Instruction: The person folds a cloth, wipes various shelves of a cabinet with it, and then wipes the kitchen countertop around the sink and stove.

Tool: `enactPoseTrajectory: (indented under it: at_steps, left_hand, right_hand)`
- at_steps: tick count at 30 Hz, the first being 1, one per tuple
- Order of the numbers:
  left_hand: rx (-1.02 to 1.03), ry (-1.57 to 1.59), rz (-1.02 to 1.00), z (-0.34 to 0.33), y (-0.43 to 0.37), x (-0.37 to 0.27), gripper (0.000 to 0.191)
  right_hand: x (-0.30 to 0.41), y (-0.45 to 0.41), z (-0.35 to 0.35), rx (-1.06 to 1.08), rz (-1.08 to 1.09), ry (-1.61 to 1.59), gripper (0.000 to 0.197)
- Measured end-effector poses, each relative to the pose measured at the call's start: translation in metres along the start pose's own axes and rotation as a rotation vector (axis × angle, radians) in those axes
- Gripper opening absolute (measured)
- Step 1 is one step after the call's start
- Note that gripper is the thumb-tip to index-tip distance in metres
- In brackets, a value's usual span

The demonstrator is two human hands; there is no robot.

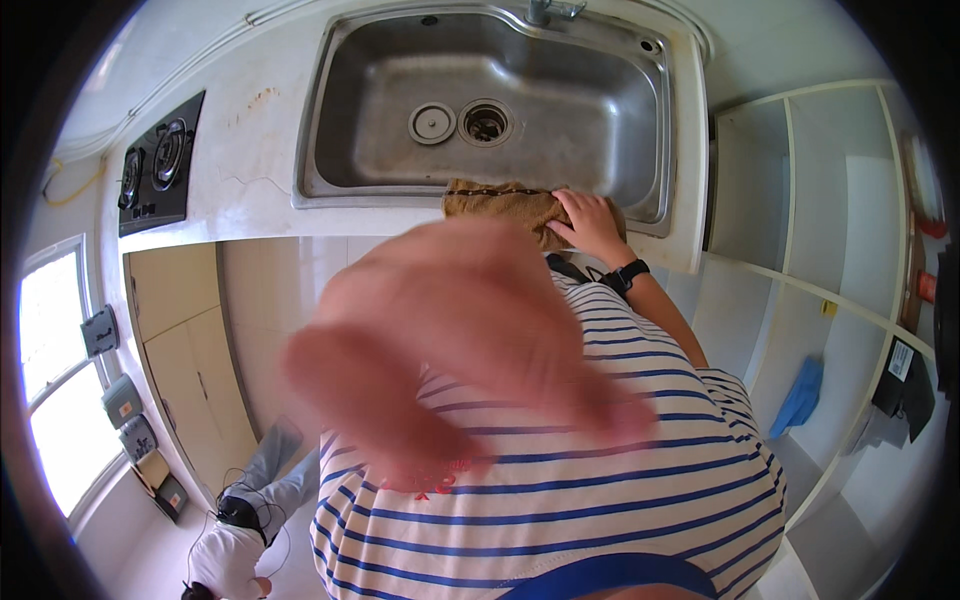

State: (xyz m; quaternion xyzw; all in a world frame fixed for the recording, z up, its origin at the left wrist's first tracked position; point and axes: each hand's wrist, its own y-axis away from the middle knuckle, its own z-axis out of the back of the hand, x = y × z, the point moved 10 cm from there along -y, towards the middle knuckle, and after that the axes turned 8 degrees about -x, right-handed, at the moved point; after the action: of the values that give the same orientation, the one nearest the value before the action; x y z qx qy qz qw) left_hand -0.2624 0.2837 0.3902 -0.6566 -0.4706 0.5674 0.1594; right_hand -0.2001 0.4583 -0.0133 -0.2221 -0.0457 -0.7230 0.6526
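Note:
My left hand (480,315) is raised close to the camera and blurred. Its thumb and fingers are apart, with the striped shirt (600,487) showing between them and nothing visible in the grasp. At the front rim of the stainless steel sink (570,142), my right hand (592,221) grips a brown towel (510,202) with a dark patterned band. The left hand covers part of the towel's lower edge. A round drain cover (432,123) lies on the sink floor beside the drain opening (484,123), which has dark matter inside.
A faucet (551,10) stands behind the sink. On the stained white counter (247,165), a two-burner gas hob (161,161) sits at left. Another person (232,547) is at lower left, near beige cabinets (195,367). White shelving (817,217) at right holds a blue cloth (799,397).

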Motion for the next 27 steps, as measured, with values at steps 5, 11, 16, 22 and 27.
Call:
enactPoseTrajectory:
  at_steps: [5,11,16,22,27]
  left_hand:
    - [0.082,0.285,-0.069,-0.024,-0.005,-0.042,0.028]
    - [0.066,0.33,-0.092,-0.039,0.004,-0.044,0.03]
    - [0.028,0.312,-0.112,-0.048,0.008,-0.042,0.032]
    - [0.006,0.347,-0.144,-0.056,0.013,-0.029,0.034]
    - [-0.005,0.342,-0.153,-0.056,0.009,-0.027,0.036]
  right_hand:
    - [0.003,-0.002,-0.002,0.005,0.015,-0.003,0.051]
    - [0.001,0.002,0.0,-0.041,0.031,0.016,0.051]
    - [0.004,0.003,-0.002,-0.03,0.032,0.032,0.052]
    - [0.002,0.004,-0.004,-0.02,0.024,0.049,0.053]
    - [0.003,0.003,-0.004,-0.012,0.02,0.05,0.054]
